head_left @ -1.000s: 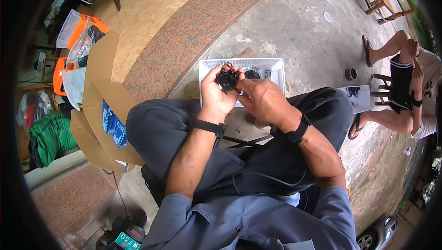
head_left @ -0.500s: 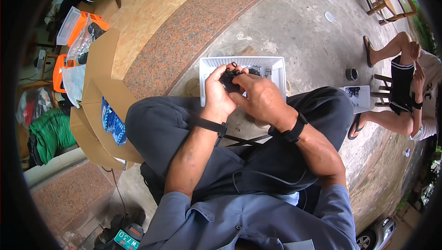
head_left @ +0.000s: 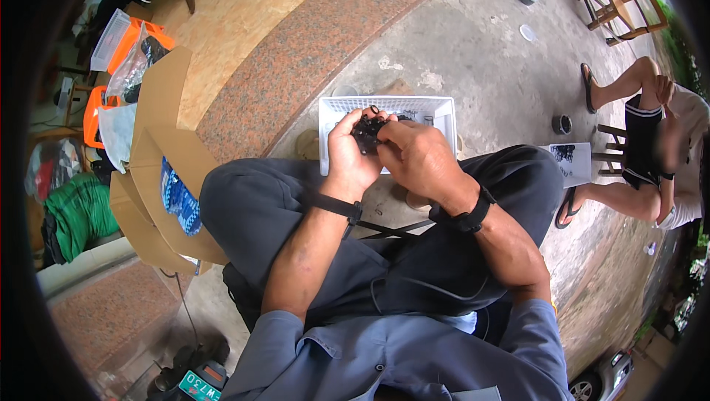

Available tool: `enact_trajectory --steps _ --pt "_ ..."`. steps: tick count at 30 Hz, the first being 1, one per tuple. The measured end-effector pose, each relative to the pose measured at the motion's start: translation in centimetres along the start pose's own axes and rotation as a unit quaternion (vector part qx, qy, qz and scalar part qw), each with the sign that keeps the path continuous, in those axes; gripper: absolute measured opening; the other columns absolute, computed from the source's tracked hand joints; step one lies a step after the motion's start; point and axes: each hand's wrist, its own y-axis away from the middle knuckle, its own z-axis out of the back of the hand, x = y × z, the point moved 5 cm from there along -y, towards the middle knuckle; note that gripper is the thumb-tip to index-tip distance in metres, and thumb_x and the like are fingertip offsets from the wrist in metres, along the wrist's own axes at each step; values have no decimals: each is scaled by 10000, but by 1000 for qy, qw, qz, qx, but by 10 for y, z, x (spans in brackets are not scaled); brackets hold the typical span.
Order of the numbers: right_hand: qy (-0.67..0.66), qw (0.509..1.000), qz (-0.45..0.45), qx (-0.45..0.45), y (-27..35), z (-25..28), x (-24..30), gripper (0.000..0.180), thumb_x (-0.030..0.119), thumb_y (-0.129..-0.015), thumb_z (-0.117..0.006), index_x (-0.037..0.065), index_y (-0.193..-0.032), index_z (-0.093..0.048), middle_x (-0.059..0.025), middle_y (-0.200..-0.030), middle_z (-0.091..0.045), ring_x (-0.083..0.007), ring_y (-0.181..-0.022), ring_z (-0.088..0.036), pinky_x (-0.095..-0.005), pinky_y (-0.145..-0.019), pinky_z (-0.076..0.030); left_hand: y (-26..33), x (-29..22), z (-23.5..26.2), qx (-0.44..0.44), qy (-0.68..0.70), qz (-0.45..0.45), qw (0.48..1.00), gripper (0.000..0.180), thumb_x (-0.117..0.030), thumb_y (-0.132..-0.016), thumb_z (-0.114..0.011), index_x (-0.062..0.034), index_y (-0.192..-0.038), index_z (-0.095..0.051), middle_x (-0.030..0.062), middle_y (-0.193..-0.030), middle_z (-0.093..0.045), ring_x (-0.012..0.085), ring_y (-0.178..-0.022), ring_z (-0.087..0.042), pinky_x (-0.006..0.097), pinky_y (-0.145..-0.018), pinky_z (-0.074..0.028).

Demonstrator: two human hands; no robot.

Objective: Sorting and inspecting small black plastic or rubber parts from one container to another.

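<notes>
My left hand (head_left: 350,155) is cupped, palm up, around a loose clump of small black rings (head_left: 367,133); one ring stands up near the fingertips. Against the clump, from the right, my right hand (head_left: 423,151) presses with its fingers bent together. Its back hides the fingertips, so whatever they pinch does not show. Both hands are over the near part of a white plastic basket (head_left: 447,116), which stands beyond my knees. More black pieces lie inside it, partly covered by my hands.
An open cardboard box (head_left: 151,201) with blue packets stands at my left. To the right, another person (head_left: 647,142) sits beside a white tray (head_left: 580,164) with black pieces and a dark round tub (head_left: 563,124). A wooden chair (head_left: 617,9) stands farther off.
My right fingers have shifted slightly on the clump, and more of the black rings now show in my left palm. The seated person's hand has moved. The view has tilted a little.
</notes>
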Motion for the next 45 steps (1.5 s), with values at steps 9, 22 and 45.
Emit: enact_trajectory --steps 9,22,45 --pt "-27 998 -54 14 -3 21 -2 121 67 -790 -697 -3 -874 -645 -173 -740 -638 -328 -647 -649 -365 -604 -512 10 2 -10 -28 5 26 999 196 -178 -944 -504 -30 -869 -610 100 -889 -648 246 -909 -625 389 -901 -506" --pt "-55 992 -91 71 -2 7 -6 141 101 -778 -670 -36 -802 -644 -223 -670 -627 -382 -625 -645 -426 -592 -505 -1 3 -1 9 21 14 1000 227 -185 -942 -486 -7 -843 -587 147 -882 -625 278 -903 -593 434 -1004 -459" --pt "71 994 -85 -3 -2 37 -20 113 70 -807 -612 -9 -873 -661 -230 -731 -642 -406 -697 -640 -437 -651 -516 4 0 6 -53 34 25 998 223 -191 -944 -535 2 -854 -601 141 -901 -646 303 -950 -643 419 -831 -589"
